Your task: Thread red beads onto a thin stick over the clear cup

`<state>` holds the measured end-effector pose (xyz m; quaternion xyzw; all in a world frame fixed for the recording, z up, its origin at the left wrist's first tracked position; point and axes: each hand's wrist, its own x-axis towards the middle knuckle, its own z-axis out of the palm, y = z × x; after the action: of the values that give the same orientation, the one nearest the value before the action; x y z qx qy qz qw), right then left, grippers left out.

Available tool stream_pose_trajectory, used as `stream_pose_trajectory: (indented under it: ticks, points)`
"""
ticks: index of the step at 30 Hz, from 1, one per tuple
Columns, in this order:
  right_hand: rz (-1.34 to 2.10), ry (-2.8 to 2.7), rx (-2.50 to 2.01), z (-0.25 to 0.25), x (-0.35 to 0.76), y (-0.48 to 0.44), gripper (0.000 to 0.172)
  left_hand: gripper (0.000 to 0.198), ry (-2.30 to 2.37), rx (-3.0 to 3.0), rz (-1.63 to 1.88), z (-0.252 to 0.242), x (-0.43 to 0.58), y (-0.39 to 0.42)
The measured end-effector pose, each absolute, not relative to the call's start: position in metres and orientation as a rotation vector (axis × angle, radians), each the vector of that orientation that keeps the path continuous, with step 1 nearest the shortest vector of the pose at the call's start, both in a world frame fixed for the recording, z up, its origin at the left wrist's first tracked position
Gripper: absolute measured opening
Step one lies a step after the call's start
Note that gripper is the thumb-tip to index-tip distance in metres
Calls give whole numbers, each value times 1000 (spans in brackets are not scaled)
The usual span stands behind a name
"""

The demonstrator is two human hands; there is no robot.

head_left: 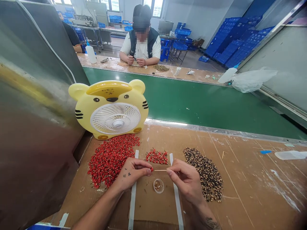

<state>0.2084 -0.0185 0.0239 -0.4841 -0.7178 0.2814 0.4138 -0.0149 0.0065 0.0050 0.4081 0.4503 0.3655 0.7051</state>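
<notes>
My left hand (134, 174) pinches a small red piece (152, 169) between thumb and fingertips. In my right hand (184, 179) is a thin pale wooden stick (160, 170), its tip pointing left and touching or nearly touching the red piece. Below the stick sits a small clear cup (158, 186) holding some clear liquid, on a cardboard sheet (155, 210) taped down along both sides. A small group of red pieces (157, 156) lies just beyond my hands. To the left spreads a large heap of red pieces (110, 159); to the right, a pile of black-and-cream pieces (203, 172).
A yellow animal-faced fan (110, 108) stands behind the red heap. Beyond the table runs a green conveyor belt (192, 102). Across it a person (141, 38) works with both hands. A metal cabinet (35, 127) closes off the left. A clear plastic bottle (291, 155) lies at right.
</notes>
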Motion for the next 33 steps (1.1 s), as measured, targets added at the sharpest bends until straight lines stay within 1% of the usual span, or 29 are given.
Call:
stream_pose_trajectory:
  ticks: [4, 8, 12, 16, 22, 26, 29, 33]
  points:
    - [799, -2064, -1175, 31, 219, -21, 19, 10, 1008, 909, 822, 3, -16, 6]
    - [820, -2400, -1161, 23, 216, -27, 24, 10, 988, 902, 828, 1, -16, 5]
    - [717, -2440, -1140, 7, 211, -32, 24, 9, 995, 906, 838, 2, -16, 6]
    - [744, -2464, -1103, 2, 212, -30, 25, 10, 996, 914, 847, 3, -15, 5]
    - [779, -2360, -1079, 9, 214, -26, 23, 9, 979, 906, 839, 3, -15, 5]
    - [825, -2059, -1059, 17, 218, -25, 17, 9, 973, 898, 830, 2, -15, 5]
    - [838, -1813, -1029, 22, 216, -23, 15, 9, 968, 891, 825, 2, -15, 4]
    - [839, -1699, -1022, 23, 206, -19, 15, 10, 949, 893, 822, 2, -15, 4]
